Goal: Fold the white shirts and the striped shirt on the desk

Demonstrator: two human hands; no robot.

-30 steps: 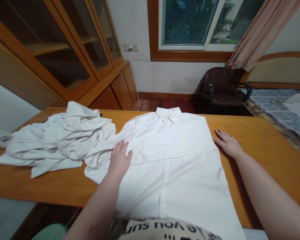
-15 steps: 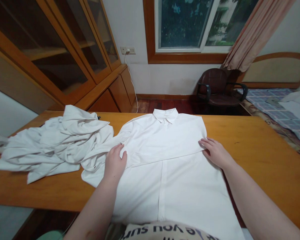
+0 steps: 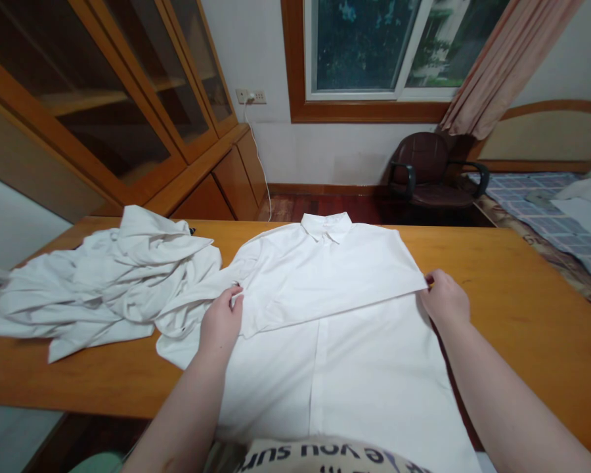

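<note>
A white collared shirt lies flat on the wooden table, collar at the far side. Across its middle runs the edge of a folded-down layer. My left hand pinches that edge at its left end, beside the shirt's left sleeve. My right hand is closed on the same edge at the shirt's right side, lifting the corner slightly off the cloth below.
A crumpled pile of white garments lies on the table's left part. Wooden cabinets with glass doors stand at the left. Beyond the table are a dark armchair, a window and a bed.
Both hands went from lying flat on the shirt to gripping the folded layer's edge. My right hand came in from the bare table onto the shirt's right corner, which now lifts.
</note>
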